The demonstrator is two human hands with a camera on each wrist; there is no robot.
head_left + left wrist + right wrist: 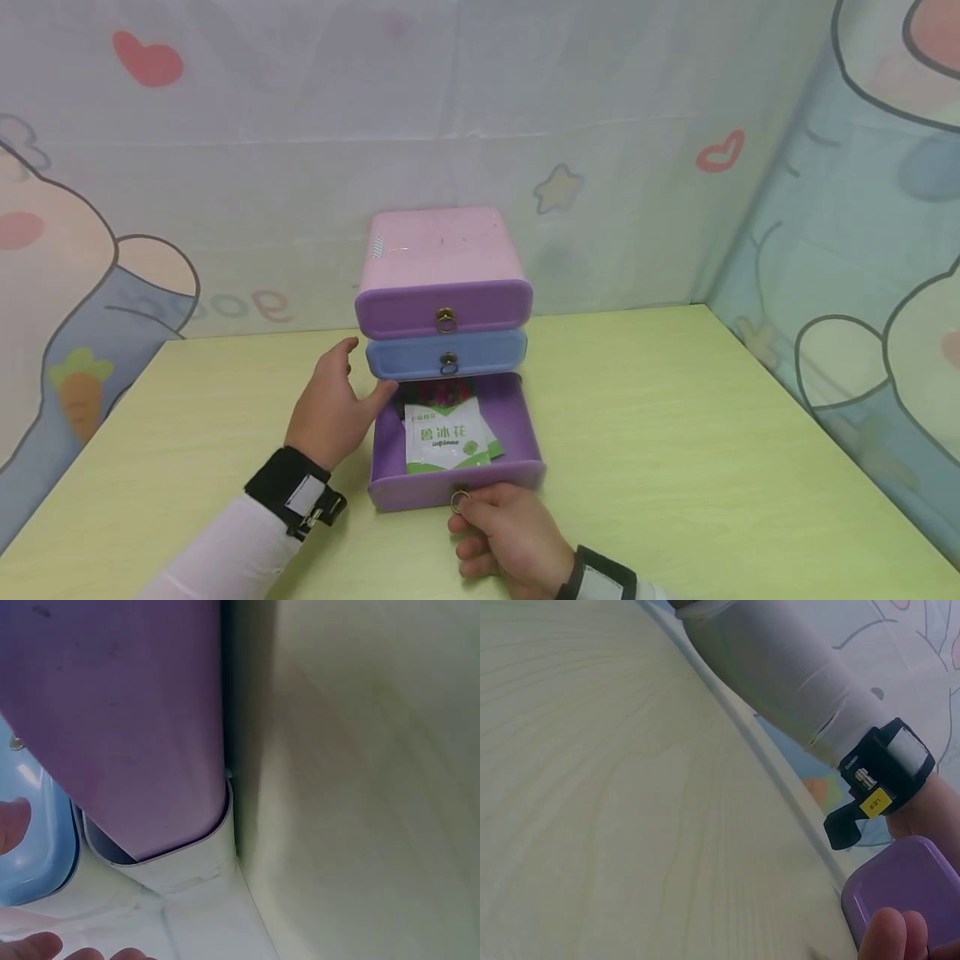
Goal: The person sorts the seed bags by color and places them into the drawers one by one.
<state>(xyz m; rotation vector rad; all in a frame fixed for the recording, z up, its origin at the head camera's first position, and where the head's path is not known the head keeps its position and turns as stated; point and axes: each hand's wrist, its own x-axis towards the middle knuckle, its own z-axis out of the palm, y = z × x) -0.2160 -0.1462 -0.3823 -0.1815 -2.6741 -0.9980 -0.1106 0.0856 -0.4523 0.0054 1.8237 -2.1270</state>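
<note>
Cartoon-print curtains wall off a pale green table. Head view: small three-drawer cabinet sits mid-table, pink top. Upper purple drawer and blue middle drawer are closed. Bottom purple drawer is pulled out toward the person, with a white-and-green sachet lying flat inside, another packet partly under it. Right hand pinches the small brass ring pull on the drawer front, fingers curled around it. Left hand rests against the cabinet's left side, fingers straight, thumb tip near the blue drawer's corner. Likely bracing the light cabinet so it doesn't slide while the drawer moves. Both wrists carry black straps over white sleeves.

Left wrist view: very close. Purple drawer side runs out of the white cabinet shell, blue drawer edge at left, table on the right. Fingertips at the bottom edge lie flat, gripping nothing.

Right wrist view: mostly table grain. Corner of the purple drawer at lower right, fingertips just below it. Ring pull itself is hidden here. Across the table, the other sleeved arm with its black wrist strap.
</note>
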